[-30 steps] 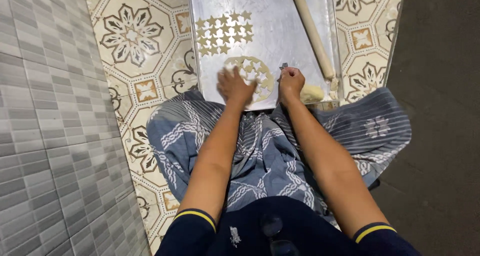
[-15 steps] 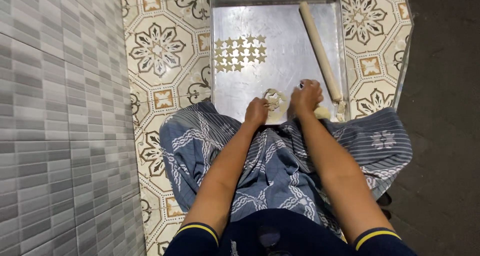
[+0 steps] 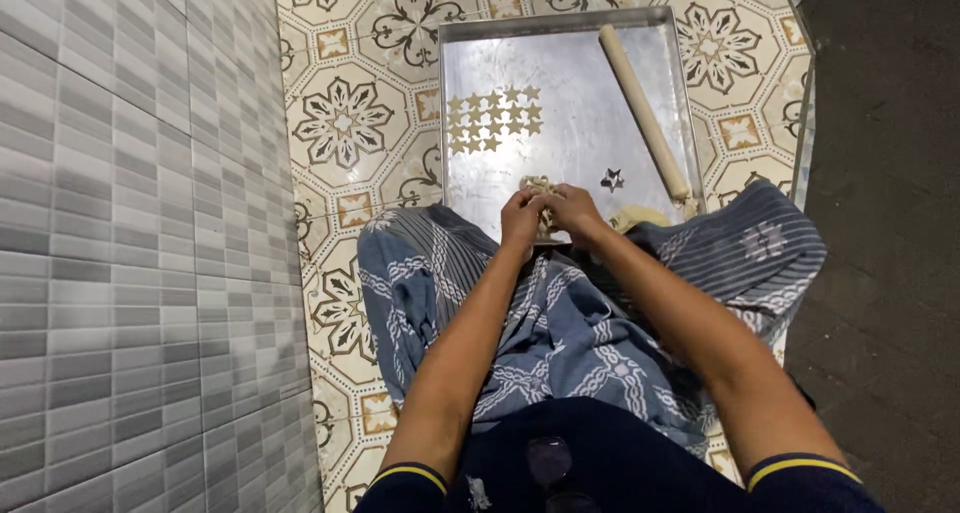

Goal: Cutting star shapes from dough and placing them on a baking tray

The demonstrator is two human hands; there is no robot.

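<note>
A shiny metal tray [image 3: 570,163] lies on the patterned tile floor in front of my knees. My left hand [image 3: 522,220] and my right hand [image 3: 574,213] meet at the tray's near edge, both pinching a scrap of pale dough [image 3: 543,190] lifted off the tray. Several star-shaped dough pieces [image 3: 493,120] sit in rows on the tray's left half. A small star cutter [image 3: 612,180] lies on the tray just right of my right hand. A wooden rolling pin [image 3: 645,113] rests diagonally along the tray's right side.
A lump of dough [image 3: 640,217] sits by the tray's near right corner. Blue patterned cloth [image 3: 560,323] covers my lap. A grey tiled wall [image 3: 130,243] runs along the left. Dark ground [image 3: 880,173] lies on the right.
The perforated dough sheet that my hands pressed flat on the tray has been gathered up into a scrap held between both hands. The star cutter now lies free on the tray.
</note>
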